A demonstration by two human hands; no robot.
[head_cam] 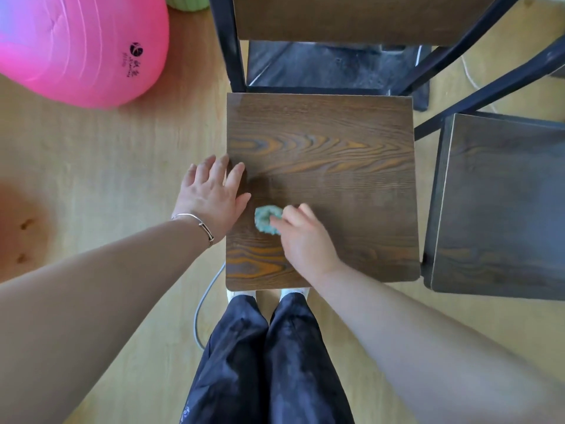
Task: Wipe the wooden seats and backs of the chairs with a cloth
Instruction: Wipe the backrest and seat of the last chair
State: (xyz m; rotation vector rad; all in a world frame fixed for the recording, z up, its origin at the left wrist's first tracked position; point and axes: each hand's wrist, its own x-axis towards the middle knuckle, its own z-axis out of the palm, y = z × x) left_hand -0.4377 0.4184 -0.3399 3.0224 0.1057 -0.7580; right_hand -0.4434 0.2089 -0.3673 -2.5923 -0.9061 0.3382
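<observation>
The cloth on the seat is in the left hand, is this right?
No. The head view shows the right hand holding the cloth on the seat; the left hand lies open at the seat's edge.

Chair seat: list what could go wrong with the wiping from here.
1. The cloth is bunched small in the right hand, so strokes may leave strips of the seat unwiped, most likely the far corners.
2. The left hand rests flat on the seat's left edge; the wood beneath it could be skipped.
3. A grey cable lies on the floor by the feet; stepping to the next chair might snag it.
</observation>
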